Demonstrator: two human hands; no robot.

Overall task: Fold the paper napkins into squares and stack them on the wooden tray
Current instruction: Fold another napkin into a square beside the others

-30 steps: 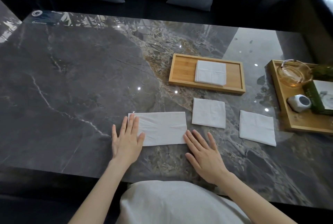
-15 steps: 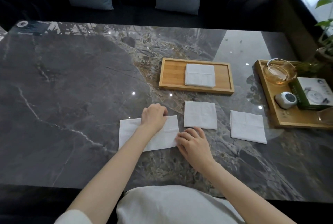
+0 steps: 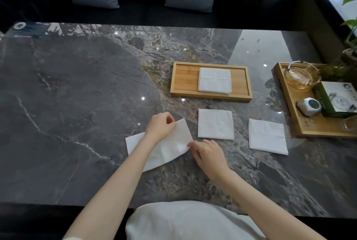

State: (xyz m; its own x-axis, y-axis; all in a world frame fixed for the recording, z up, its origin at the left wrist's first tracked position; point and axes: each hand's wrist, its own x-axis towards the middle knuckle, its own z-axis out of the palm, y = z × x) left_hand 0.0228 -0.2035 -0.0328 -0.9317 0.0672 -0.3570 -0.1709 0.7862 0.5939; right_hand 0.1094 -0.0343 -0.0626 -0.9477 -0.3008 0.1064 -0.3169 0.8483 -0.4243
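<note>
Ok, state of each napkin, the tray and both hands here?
Long napkin: half-folded, right end lifted.
Middle napkin: folded square, flat on table.
Right napkin: folded square, flat on table.
Tray napkin: folded, on wooden tray.
Left hand: pinching long napkin.
Right hand: pinching its corner.

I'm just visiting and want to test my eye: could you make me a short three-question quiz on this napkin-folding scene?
1. True or false: the wooden tray already holds a folded napkin.
2. How many square napkins lie on the table to the right of the long napkin being handled?
3. Which hand pinches the long napkin's far right corner? A) left hand B) right hand C) neither

Key
1. True.
2. Two: the nearer square and the farther square.
3. A; the right hand is at the near right corner.
</note>
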